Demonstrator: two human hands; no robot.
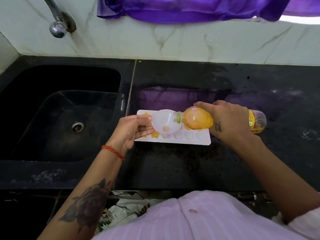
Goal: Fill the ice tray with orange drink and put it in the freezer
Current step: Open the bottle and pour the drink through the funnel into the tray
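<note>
The right hand (230,123) grips the tipped bottle (197,120), the left hand (134,129) pinches a funnel (163,124); the ice tray (204,142) near the counter's sink-side edge looks mostly unfilled.

One bottle (199,120) — one tray (190,141) — one funnel (164,122).

Surface: black speckled stone countertop (173,167), glossy, with a built-in black sink (43,118) at left.
Resting on it: white rectangular plastic ice tray (206,141), some cells orange.
</note>
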